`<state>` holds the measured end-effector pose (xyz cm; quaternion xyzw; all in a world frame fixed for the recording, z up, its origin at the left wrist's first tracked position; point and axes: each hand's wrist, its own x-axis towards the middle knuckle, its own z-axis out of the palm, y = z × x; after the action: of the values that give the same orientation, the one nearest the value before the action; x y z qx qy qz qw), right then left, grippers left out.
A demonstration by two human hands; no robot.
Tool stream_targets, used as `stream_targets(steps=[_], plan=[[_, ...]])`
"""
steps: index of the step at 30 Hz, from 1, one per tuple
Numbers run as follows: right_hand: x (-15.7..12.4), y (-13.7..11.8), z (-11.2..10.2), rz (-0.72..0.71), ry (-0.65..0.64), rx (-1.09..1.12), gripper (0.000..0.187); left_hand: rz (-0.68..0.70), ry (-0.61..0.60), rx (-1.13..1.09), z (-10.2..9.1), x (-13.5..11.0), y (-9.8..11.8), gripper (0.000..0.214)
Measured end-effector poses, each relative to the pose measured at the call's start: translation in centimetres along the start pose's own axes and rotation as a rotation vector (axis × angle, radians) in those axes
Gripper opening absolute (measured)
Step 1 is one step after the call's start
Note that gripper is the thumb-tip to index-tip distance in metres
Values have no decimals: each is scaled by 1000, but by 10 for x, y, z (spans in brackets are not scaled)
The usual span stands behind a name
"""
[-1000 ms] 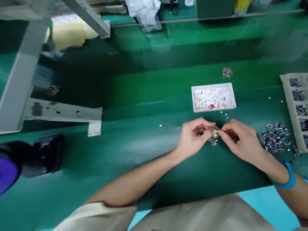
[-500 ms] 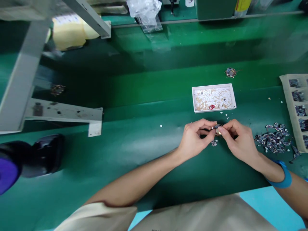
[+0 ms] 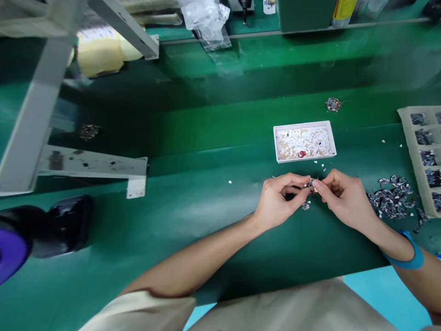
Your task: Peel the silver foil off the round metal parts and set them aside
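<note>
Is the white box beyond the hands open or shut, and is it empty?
Open, not empty: the white box has no lid on, and small pale pieces and a red item lie inside.

On the back ledge (image 3: 263,22) over there, a clear bag (image 3: 206,18) droops past the edge and a yellow bottle (image 3: 344,10) stands just beside a green box (image 3: 306,16), while at left yellow paper (image 3: 98,54) shows between bars of a grey frame (image 3: 39,101), a black stand (image 3: 70,225) near it
</note>
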<state>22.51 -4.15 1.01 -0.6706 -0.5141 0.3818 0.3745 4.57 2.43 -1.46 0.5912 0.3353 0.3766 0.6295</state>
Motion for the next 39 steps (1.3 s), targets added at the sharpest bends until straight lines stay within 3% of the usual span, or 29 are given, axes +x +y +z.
stream_targets(steps=[5,11,17,23,32,39], plan=[[0,0,2,14,-1,76,40,-17,-10,-21,0,0,0,18],[3,-2,3,-118,114,-86,39,-44,-23,-59,-1,0,-1,20],[6,1,-1,-152,-58,-68,21,-95,-52,-119,-4,1,0,24],[2,0,1,-245,-49,-129,17,-143,-39,-152,-3,0,1,22],[0,8,-2,-76,-89,57,31,-145,73,-154,-5,7,6,20],[2,5,-1,-78,-80,67,32,-156,98,-120,-4,6,6,25]])
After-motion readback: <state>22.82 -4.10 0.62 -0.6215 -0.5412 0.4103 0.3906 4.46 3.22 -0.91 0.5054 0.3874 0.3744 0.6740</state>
